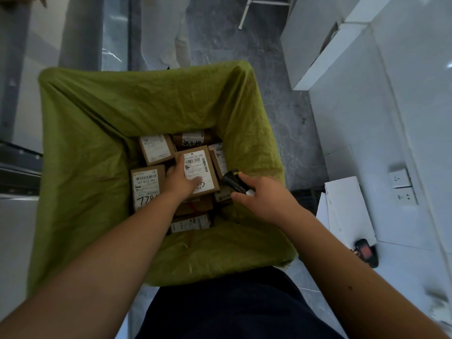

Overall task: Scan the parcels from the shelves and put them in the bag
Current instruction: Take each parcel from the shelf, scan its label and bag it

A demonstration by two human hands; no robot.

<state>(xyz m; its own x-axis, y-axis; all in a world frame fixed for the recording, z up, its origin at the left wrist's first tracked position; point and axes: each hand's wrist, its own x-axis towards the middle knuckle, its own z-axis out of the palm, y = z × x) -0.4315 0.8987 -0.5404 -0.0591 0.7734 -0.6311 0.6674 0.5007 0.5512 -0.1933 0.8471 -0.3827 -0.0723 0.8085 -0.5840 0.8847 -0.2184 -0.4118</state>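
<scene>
Green bag [97,123] open wide below, brown labelled parcels piled at its bottom, left hand [179,181] gripping the top parcel [199,167] inside the bag, right hand [263,195] holding a black scanner [233,182] just right of that parcel, above the bag's right edge

Wide open bag [97,123] mouth, clear above; parcels [156,149] packed tight at bottom; white shelf [347,77] near right.
</scene>
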